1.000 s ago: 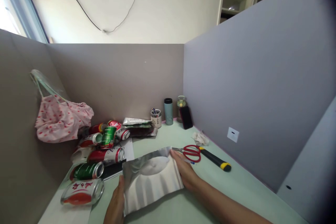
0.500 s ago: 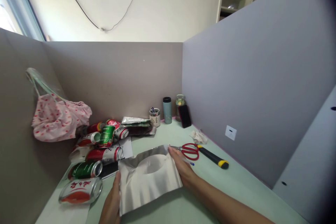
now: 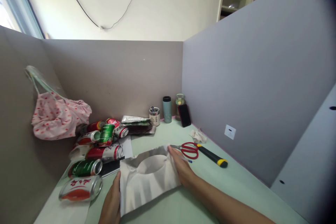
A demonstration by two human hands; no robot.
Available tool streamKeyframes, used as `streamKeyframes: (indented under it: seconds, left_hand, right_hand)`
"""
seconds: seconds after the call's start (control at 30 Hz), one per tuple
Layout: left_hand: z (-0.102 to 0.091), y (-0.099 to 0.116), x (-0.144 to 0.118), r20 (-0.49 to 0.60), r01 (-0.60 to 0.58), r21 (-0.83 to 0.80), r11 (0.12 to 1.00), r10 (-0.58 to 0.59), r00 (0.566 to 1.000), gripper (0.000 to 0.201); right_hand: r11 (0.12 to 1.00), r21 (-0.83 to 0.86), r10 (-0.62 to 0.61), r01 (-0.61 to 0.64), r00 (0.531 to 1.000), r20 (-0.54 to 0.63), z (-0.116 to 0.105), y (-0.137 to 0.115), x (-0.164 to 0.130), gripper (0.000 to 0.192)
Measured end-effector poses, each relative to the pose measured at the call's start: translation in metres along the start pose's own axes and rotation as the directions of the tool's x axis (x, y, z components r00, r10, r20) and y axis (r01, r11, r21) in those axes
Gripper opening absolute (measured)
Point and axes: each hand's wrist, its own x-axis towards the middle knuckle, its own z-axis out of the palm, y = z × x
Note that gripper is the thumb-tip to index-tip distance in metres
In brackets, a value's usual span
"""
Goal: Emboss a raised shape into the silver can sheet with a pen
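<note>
One silver sheet (image 3: pixel 148 182) between left hand (image 3: pixel 111 204) and right hand (image 3: pixel 183 171).

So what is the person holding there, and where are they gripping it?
A flattened silver metal sheet lying on the table. The left hand grips its left edge and the right hand its right edge, near the far corner.

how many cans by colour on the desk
red cans: 4
green cans: 2
clear-sided can with red print: 1
total: 7, though the pile hides parts, so more may lie behind
</note>
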Motion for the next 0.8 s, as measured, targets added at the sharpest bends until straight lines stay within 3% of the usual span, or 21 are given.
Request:
streamKeyframes:
  seconds: [0.1,0.27,0.6,0.8]
  left_hand:
    - [0.0002,0.0016,-0.0018,-0.011,-0.005,0.012,1.000,0.005,1.000,0.056]
    - [0.0023,0.0012,-0.0026,0.009,0.006,0.015,1.000,-0.006,1.000,0.058]
    - [0.0018,0.0042,-0.0022,0.001,0.028,0.032,0.999,-0.028,1.000,0.054]
    - [0.0026,0.0071,-0.0051,0.005,0.054,0.013,0.998,-0.054,0.999,0.048]
  right_hand:
    - [0.992,0.068,0.103,-0.102,0.995,-0.003,0.0012,-0.0046,-0.0026,0.062]
    - [0.976,0.143,0.169,-0.166,0.986,-0.009,0.0019,-0.0088,-0.0077,0.057]
    - [0.930,0.278,0.215,-0.240,0.970,0.115,0.0037,-0.0062,-0.0043,0.053]
    - [0.909,0.304,0.259,-0.287,0.957,0.128,0.0029,-0.0056,-0.0012,0.046]
